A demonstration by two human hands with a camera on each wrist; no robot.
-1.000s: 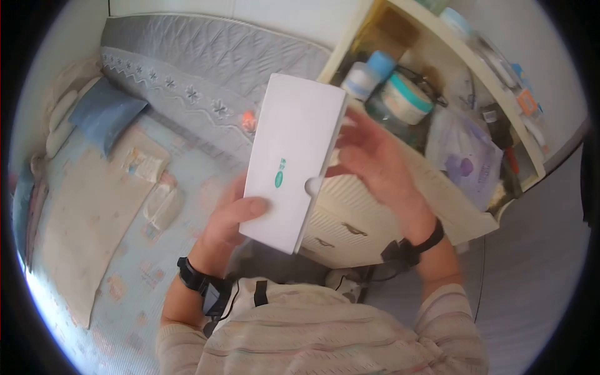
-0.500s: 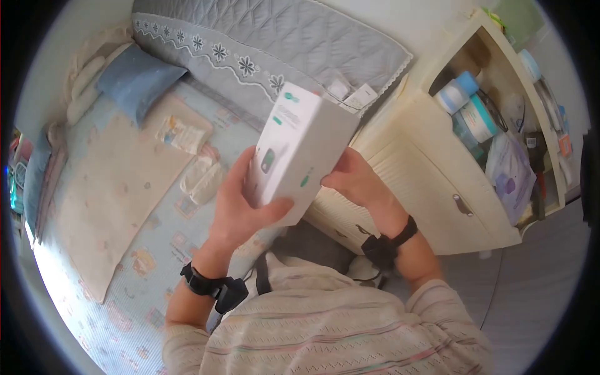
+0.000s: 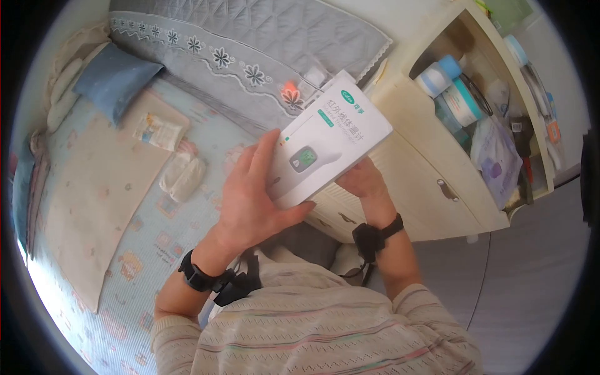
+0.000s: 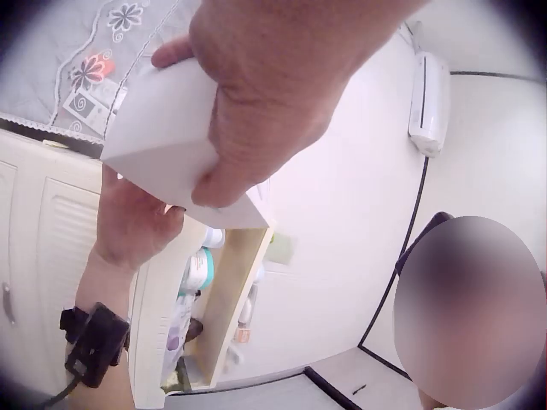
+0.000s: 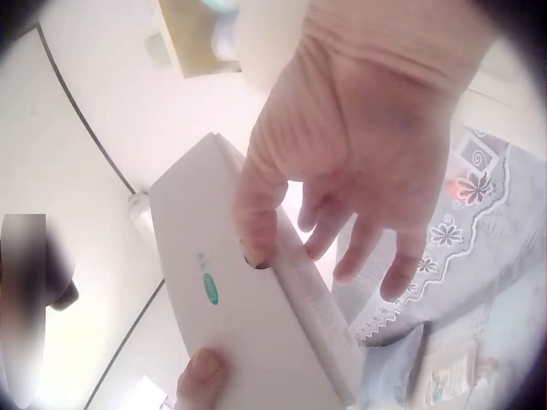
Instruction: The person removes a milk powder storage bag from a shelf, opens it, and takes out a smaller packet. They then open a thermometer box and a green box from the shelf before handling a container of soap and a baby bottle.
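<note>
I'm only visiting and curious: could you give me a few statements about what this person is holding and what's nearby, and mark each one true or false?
1. The left hand and right hand both hold the white rectangular cardboard box. True.
2. The box's printed face is turned away from the head camera. False: its picture and lettering face that camera.
3. The cream wooden cabinet has bare shelves. False: bottles and jars stand in it.
4. A blue pillow lies next to the grey quilted cover. True.
</note>
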